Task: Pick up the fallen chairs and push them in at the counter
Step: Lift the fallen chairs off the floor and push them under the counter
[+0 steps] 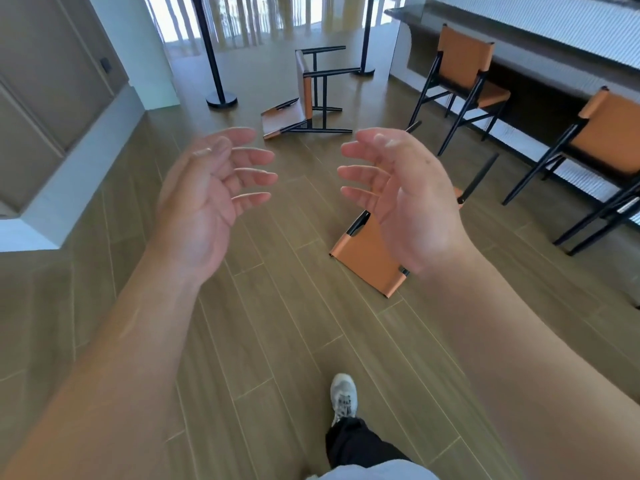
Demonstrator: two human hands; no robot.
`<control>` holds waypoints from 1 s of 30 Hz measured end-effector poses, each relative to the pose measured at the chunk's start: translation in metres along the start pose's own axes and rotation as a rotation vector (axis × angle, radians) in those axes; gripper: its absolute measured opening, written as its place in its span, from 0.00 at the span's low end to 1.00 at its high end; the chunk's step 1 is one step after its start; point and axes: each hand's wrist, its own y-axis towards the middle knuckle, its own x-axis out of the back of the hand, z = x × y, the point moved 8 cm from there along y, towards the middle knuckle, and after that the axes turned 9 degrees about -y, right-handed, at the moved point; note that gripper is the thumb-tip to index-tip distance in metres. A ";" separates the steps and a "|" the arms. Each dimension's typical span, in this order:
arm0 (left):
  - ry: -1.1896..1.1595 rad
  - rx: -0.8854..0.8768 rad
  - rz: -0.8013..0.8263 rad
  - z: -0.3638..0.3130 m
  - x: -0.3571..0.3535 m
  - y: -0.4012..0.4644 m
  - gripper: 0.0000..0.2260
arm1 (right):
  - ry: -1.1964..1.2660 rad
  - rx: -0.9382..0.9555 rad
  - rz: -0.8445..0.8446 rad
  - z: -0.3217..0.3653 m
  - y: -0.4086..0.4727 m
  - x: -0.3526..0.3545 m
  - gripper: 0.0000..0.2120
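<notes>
Ahead, both hands, left (207,188) and right (401,192), hover empty with fingers spread over two fallen chairs (367,251) (304,95) on the floor (263,306) beside the counter (519,39).

Café or bar interior: long bench (519,46) at 2 o'clock, matching tan-and-black chairs (464,60) drawn up, wood-plank floor (277,323), sheer-curtained glazing (270,19) at 12.

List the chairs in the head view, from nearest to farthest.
Fallen chair by the right hand → upright chair at right edge → fallen chair farther down the floor → upright chair at the counter.
</notes>
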 end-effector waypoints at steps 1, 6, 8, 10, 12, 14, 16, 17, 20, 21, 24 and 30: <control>0.008 0.000 0.001 0.004 0.002 0.013 0.13 | 0.007 -0.007 0.002 -0.005 0.014 0.000 0.11; 0.046 -0.006 -0.005 0.024 0.012 0.089 0.13 | 0.054 -0.035 0.013 -0.033 0.095 0.005 0.13; 0.069 0.004 -0.014 0.035 0.013 0.124 0.12 | 0.066 -0.041 0.012 -0.039 0.132 0.010 0.13; 0.090 0.024 -0.022 0.044 0.010 0.161 0.12 | 0.075 -0.046 0.006 -0.041 0.169 0.018 0.12; 0.106 0.033 -0.023 0.049 0.007 0.199 0.12 | 0.087 -0.048 0.003 -0.042 0.205 0.027 0.12; 0.111 0.022 -0.026 0.052 0.005 0.234 0.12 | 0.090 -0.040 0.015 -0.042 0.239 0.033 0.11; 0.109 0.011 -0.030 0.055 0.003 0.264 0.13 | 0.086 -0.030 0.023 -0.041 0.270 0.037 0.11; 0.109 0.010 -0.032 0.057 0.003 0.276 0.13 | 0.085 -0.026 0.026 -0.040 0.283 0.038 0.11; 0.115 0.014 -0.039 0.062 0.009 0.306 0.13 | 0.089 -0.030 0.037 -0.043 0.318 0.034 0.10; 0.112 0.009 -0.044 0.063 0.014 0.315 0.13 | 0.090 -0.032 0.046 -0.046 0.328 0.030 0.11; 0.090 -0.009 -0.067 0.063 0.033 0.343 0.13 | 0.075 -0.035 0.064 -0.054 0.361 0.019 0.11; 0.086 -0.001 -0.082 0.072 0.090 0.405 0.13 | 0.043 -0.055 0.095 -0.082 0.434 -0.026 0.10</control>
